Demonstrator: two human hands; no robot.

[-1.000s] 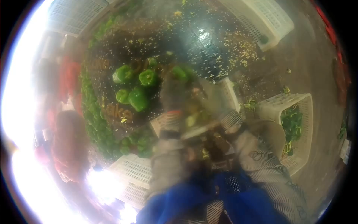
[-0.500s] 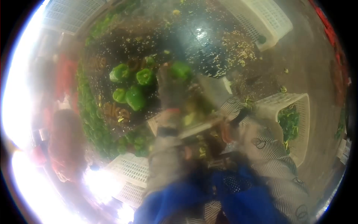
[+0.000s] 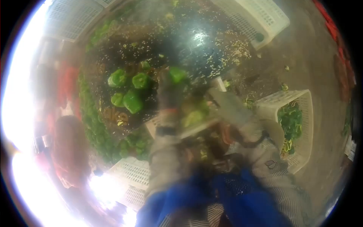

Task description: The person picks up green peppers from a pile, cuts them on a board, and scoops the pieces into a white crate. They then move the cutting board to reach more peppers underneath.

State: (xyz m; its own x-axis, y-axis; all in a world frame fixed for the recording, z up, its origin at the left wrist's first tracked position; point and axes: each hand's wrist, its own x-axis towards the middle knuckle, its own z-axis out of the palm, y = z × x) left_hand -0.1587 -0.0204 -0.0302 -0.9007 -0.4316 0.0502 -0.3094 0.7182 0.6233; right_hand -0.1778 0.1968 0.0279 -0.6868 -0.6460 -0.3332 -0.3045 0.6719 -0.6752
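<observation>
My left hand [image 3: 169, 90], in a dark glove, reaches forward over the pile. Its blurred fingers close against a green bell pepper [image 3: 177, 75]. My right hand [image 3: 228, 108] wears a pale glove and is smeared by motion. It is above the right end of a pale crate [image 3: 196, 129], and its fingers cannot be made out. Inside that crate, light green pieces show as a blur. To the left of my left hand, several green bell peppers [image 3: 133, 101] lie on a dark surface [image 3: 151, 56] scattered with seeds.
A white crate [image 3: 308, 128] with green stuff inside stands at right. Another white crate [image 3: 264, 22] is at the far right, and a basket [image 3: 73, 19] at the far left. Many green peppers [image 3: 90, 125] line the left edge. A person [image 3: 70, 140] is at left.
My right hand has moved forward and up from near my body to above the crate's right end. My left hand stays beside the same pepper. The whole view has shifted slightly.
</observation>
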